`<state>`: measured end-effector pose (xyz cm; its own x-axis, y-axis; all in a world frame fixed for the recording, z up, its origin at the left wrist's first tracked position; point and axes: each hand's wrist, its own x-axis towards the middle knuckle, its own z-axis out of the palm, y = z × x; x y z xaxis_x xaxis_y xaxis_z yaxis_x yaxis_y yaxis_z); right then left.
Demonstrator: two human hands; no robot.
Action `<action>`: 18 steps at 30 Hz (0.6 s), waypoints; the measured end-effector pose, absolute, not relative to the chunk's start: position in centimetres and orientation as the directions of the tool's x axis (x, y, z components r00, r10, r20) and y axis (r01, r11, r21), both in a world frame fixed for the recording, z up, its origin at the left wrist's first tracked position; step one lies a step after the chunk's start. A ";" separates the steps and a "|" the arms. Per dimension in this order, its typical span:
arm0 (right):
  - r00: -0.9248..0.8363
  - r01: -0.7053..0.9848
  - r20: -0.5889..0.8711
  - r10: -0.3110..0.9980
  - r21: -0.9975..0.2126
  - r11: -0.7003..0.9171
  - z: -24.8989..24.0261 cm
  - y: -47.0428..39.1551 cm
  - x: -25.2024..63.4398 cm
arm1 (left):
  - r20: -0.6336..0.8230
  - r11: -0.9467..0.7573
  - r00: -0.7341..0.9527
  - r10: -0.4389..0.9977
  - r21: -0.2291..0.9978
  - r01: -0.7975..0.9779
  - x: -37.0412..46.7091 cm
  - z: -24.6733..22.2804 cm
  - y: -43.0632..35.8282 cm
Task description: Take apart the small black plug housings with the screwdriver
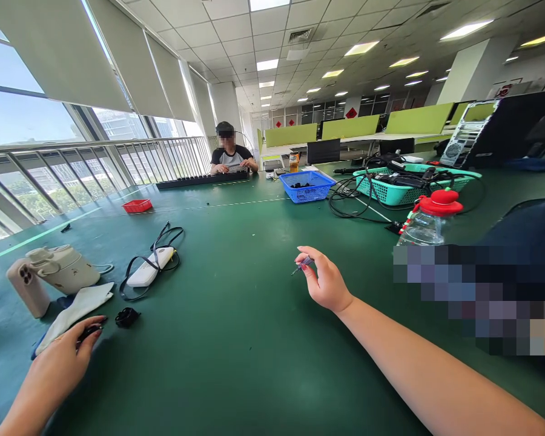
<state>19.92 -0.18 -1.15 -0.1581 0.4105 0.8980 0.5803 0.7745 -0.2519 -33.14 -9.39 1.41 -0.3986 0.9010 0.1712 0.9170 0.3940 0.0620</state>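
My right hand [323, 281] is raised over the middle of the green tabletop [236, 339]. Its thumb and fingers pinch a small tool with a purplish handle [307, 261] and a thin metal tip pointing left, perhaps a little screwdriver. At the lower left, my left hand [66, 354] closes around a small black object [89, 332], mostly hidden by the fingers. Just right of that hand lies a small black bundle [127, 317]. A white folded cloth [79, 309] is just beyond the left fingers.
Left: a phone [27, 287], a beige bag-like case [68, 266] and a white device [151, 267] with a black strap. Farther off: red tray [137, 206], blue basket [309, 192], cable-filled teal basket [381, 191]. A red-lidded bottle [429, 224] stands right; a person [232, 156] sits opposite.
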 end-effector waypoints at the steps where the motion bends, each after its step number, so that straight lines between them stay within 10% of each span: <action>1: -0.157 0.581 0.899 0.410 -0.252 0.774 -1.1 -0.2 19.9 | 0.182 0.400 -0.406 0.896 0.069 0.914 -32.4 2.0 -9.4; 18: -0.173 0.593 0.894 0.413 -0.241 0.769 -1.2 -0.3 20.0 | 0.203 0.264 -0.256 0.945 -0.017 0.964 -29.1 3.0 -6.4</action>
